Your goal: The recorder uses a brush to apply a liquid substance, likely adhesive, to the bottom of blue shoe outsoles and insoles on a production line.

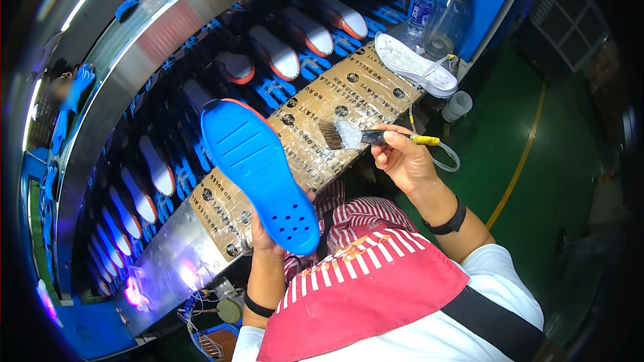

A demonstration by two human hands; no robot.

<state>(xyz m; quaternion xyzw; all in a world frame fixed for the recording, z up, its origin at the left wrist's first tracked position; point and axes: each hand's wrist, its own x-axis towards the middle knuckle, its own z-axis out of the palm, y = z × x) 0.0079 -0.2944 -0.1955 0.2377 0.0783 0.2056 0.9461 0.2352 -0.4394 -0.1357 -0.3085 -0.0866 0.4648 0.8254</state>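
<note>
My left hand [263, 233] grips a blue sole-shaped piece [258, 164] from beneath, near its heel. Grooves cross its wide end, small round holes dot the heel, and a thin red edge shows along its far side. In my right hand [408, 162] is a brush [370, 137] with a dark handle and dark bristles, pinched between thumb and fingers. The bristles point left toward the blue piece, apart from it. A yellow fitting and a clear tube [448, 161] run from the brush's handle end.
A cardboard-covered ledge [335, 90] lies under my hands. Beyond it, white soles with red edges [274, 52] rest on blue holders in a machine. A white sole-shaped tray [414, 66], a bottle [421, 8] and a clear jug [448, 20] stand at the right end.
</note>
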